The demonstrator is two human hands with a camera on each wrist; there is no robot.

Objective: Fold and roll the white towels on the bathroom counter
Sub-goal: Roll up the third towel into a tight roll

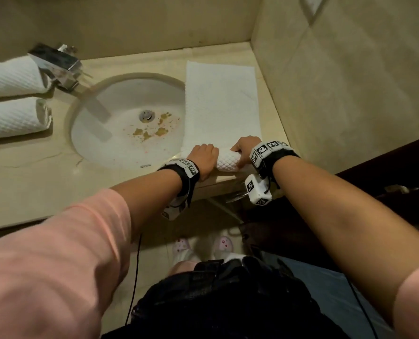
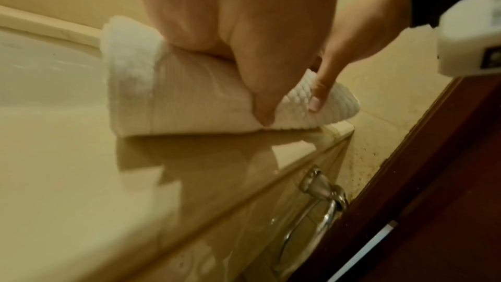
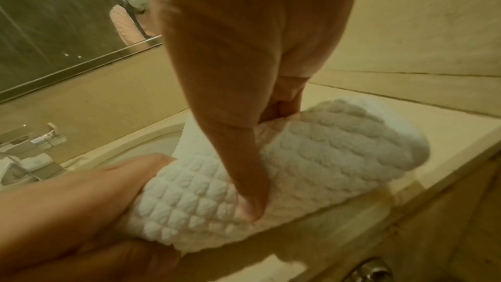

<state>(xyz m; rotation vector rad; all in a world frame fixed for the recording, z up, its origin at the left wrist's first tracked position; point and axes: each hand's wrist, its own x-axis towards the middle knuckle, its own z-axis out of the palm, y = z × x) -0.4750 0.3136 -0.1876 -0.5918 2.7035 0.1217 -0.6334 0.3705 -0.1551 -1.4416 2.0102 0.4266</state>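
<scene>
A white waffle-textured towel (image 1: 220, 101) lies folded into a long strip on the counter, right of the sink. Its near end is wound into a roll (image 1: 228, 163) at the counter's front edge. My left hand (image 1: 203, 156) grips the left end of the roll and my right hand (image 1: 245, 146) grips the right end. In the left wrist view the left hand (image 2: 252, 55) curls over the roll (image 2: 176, 98), thumb down its front. The right wrist view shows the right hand (image 3: 244, 104) clamped on the roll (image 3: 339, 158), with the left hand (image 3: 81, 196) beside it.
Two rolled white towels (image 1: 10, 77) (image 1: 12, 118) lie at the counter's left, by the chrome faucet (image 1: 59, 64). The stained sink (image 1: 127, 145) sits left of the strip. A tiled wall (image 1: 338, 81) closes the right side. A metal ring (image 2: 320, 201) hangs below the counter front.
</scene>
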